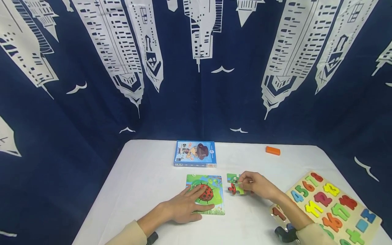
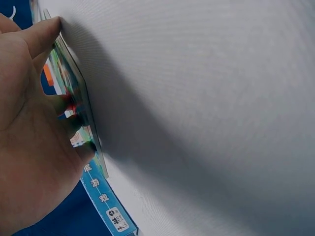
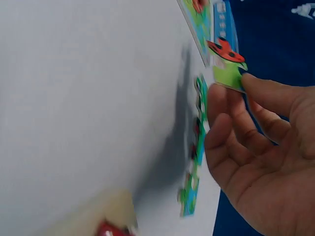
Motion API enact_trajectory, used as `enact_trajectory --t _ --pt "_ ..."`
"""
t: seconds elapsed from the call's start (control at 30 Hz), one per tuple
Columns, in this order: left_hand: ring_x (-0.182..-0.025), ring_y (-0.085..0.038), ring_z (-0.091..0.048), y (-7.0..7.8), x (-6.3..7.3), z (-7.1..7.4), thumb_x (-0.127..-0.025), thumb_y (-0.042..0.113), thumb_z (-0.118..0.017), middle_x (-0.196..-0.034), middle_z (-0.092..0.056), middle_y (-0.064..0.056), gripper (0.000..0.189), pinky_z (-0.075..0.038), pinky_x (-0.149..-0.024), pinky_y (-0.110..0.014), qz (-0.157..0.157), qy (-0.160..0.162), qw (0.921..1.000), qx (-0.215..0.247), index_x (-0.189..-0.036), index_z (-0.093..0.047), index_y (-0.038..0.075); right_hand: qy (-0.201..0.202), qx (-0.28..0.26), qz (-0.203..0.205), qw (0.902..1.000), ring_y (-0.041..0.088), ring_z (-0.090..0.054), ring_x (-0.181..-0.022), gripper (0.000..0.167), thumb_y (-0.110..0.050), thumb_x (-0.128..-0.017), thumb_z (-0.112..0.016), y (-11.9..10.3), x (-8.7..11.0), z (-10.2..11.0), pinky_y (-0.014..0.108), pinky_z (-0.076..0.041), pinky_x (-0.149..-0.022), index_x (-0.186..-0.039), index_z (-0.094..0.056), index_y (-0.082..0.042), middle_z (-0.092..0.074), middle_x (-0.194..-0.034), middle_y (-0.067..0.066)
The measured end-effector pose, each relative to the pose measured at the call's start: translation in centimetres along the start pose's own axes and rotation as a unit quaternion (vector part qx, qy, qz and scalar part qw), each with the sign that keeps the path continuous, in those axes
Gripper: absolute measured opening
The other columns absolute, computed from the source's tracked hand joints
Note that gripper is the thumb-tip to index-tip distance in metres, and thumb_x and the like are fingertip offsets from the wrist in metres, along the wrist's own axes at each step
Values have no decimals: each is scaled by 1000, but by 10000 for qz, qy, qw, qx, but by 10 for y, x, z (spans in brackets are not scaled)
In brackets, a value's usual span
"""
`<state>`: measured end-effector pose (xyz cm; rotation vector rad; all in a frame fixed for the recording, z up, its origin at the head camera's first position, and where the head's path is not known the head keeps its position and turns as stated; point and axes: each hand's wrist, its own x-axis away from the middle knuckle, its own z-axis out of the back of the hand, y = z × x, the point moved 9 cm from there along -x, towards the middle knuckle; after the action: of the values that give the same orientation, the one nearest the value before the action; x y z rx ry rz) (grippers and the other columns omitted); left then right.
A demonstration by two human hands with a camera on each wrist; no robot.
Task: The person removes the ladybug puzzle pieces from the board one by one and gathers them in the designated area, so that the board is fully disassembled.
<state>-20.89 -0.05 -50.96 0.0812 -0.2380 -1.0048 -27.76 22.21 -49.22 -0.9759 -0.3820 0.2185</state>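
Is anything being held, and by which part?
The right hand pinches a puzzle piece by its green end; the left hand rests on the ladybug picture.

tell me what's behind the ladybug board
Behind the ladybug board, a blue box lies on the white table; farther back hangs a dark blue cloth. Whatever the blue box covers beneath it cannot be seen.

1 L hand (image 1: 185,206), 1 R hand (image 1: 257,184), 2 sleeves (image 1: 130,234); 1 tabletop (image 1: 144,180) w/ 1 ladybug pic board (image 1: 211,194), 1 blue box (image 1: 196,153), 1 orange block (image 1: 273,150), 1 number board (image 1: 349,223) w/ 10+ colored shapes (image 1: 340,211); 1 pinched puzzle pc (image 3: 227,76), plus several loose pcs (image 1: 231,177), exact ct unclear.
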Motion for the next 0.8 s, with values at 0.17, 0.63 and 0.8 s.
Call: enact_trajectory --t 0.17,0.63,0.8 --pt "-140 -30 2 -1 -1 -3 -94 49 -41 -154 -6 -11 49 -12 -107 -57 19 -11 10000 -10 -140 -23 50 -285 50 -40 9996 32 -58 -71 20 -18 -88 -63 13 10 19 41 -48 -55 -100 -57 -2 -57 -81 12" --pt "-140 -30 1 -2 0 -3 -94 50 -40 -154 -7 -11 48 -12 -107 -56 -2 15 10000 -48 -140 -25 50 168 1351 -809 9874 21 -54 -63 10 -9 -84 -65 42 23 55 32 -43 -55 -90 -59 -4 -56 -72 6" --pt "-139 -31 2 -1 1 -1 -95 47 -41 -154 -6 -13 49 -10 -107 -57 -41 -1 10000 72 -140 -21 49 349 1630 -1194 9787 19 -53 -61 8 -8 -83 -65 52 23 60 29 -39 -53 -88 -60 -5 -56 -69 5"
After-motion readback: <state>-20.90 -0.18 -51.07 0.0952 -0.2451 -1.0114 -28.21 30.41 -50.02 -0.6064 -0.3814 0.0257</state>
